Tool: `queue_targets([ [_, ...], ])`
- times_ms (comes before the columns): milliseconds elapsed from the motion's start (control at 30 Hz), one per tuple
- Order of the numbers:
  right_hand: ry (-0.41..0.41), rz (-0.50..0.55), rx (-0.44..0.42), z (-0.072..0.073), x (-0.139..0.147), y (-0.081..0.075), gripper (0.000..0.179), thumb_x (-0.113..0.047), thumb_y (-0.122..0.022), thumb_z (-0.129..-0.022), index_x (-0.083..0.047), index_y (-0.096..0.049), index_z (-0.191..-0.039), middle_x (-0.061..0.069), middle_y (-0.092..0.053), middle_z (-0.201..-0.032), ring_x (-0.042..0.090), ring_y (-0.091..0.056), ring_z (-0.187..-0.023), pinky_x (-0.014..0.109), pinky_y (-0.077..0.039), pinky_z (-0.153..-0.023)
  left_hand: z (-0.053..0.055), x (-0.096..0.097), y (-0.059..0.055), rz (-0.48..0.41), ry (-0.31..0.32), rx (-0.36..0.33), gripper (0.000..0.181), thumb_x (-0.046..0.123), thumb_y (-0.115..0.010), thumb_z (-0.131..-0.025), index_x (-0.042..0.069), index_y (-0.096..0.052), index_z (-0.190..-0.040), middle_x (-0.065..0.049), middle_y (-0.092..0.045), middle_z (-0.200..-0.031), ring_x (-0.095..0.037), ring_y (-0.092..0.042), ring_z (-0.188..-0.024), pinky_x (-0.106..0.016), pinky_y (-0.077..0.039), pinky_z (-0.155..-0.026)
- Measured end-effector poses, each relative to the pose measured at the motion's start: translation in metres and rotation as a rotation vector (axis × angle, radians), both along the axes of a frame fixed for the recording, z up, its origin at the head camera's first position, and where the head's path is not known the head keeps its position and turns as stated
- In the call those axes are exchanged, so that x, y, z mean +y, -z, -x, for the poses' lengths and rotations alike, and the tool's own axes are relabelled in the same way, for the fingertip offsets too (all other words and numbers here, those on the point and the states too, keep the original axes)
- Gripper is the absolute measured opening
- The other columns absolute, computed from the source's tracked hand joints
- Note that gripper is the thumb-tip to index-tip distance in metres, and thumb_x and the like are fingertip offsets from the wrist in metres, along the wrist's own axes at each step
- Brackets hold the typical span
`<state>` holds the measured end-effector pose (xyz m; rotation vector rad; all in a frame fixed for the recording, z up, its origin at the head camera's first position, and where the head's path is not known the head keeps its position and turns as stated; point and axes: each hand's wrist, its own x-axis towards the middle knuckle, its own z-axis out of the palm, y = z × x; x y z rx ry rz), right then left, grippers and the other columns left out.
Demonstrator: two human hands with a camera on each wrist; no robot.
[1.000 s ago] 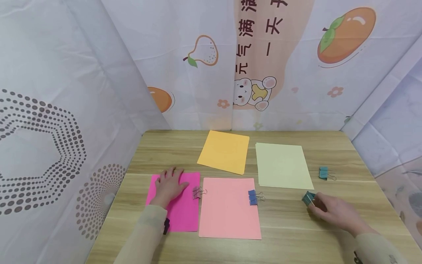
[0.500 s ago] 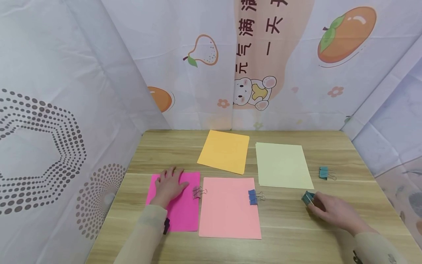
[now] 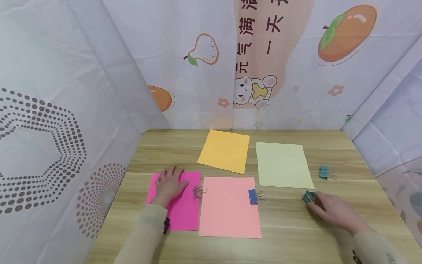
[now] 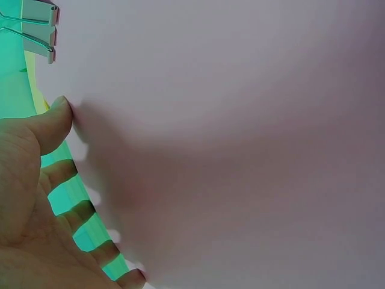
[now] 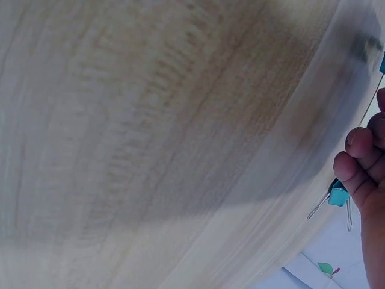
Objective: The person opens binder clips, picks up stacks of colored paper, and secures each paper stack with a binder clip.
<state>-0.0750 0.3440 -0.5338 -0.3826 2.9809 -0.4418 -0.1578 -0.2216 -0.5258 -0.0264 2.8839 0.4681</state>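
Wooden table (image 3: 290, 227): right hand (image 3: 336, 212) pinches dark teal clip (image 3: 307, 197) (partly hidden).

Head view: high, forward-down over tabletop (image 3: 283, 227).
Wrist views close-up: left shares magenta paper (image 3: 184, 212) with head, right shares tabletop.

magenta paper (image 3: 185, 212), near teal clip (image 3: 308, 197), salmon paper (image 3: 229, 211), blue clip (image 3: 252, 197), yellow-orange paper (image 3: 225, 151), pale yellow-green paper (image 3: 285, 165), tan wood-grained table (image 3: 287, 227), fruit-printed white curtain (image 3: 204, 88)

Beige sleeves (image 3: 141, 234), black wrist pieces (image 3: 166, 226)
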Motion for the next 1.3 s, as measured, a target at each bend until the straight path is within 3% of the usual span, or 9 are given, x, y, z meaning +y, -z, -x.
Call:
queue_targets([
  [500, -0.019, -0.002, 0.017, 0.0003, -0.0026, -0.0044, 0.031, -0.039, -0.07, -0.096, -0.017, -0.051, -0.084, -0.008, -0.043, -0.067, 0.009, -0.039, -0.059, 0.03, -0.033, -0.052, 0.0015, 0.0001, 0.0011, 0.0, -0.006, -0.007, 0.069, 0.049, -0.063, -0.099, 0.02, -0.04, -0.157, -0.018, -0.025, -0.164, -0.052, -0.018, -0.148, -0.075, -0.021, -0.11],
  [1000, -0.076, -0.012, 0.104, 0.0019, -0.0045, -0.0065, 0.028, -0.035, -0.074, -0.093, -0.02, -0.052, -0.087, -0.011, -0.053, -0.07, 0.006, -0.042, -0.059, 0.034, -0.04, -0.053, 0.0015, -0.0004, 0.0014, 0.001, -0.005, -0.003, 0.068, 0.049, -0.063, -0.098, 0.02, -0.042, -0.156, -0.018, -0.026, -0.164, -0.051, -0.019, -0.148, -0.074, -0.021, -0.11],
  [1300, -0.132, -0.016, 0.21, 0.0043, -0.0051, -0.0056, 0.025, -0.03, -0.079, -0.089, -0.021, -0.056, -0.089, -0.013, -0.064, -0.074, 0.004, -0.055, -0.061, 0.034, -0.048, -0.054, 0.0019, -0.0003, 0.0021, 0.006, -0.008, -0.003, 0.069, 0.05, -0.063, -0.098, 0.021, -0.042, -0.156, -0.017, -0.027, -0.164, -0.051, -0.019, -0.148, -0.074, -0.022, -0.109],
])
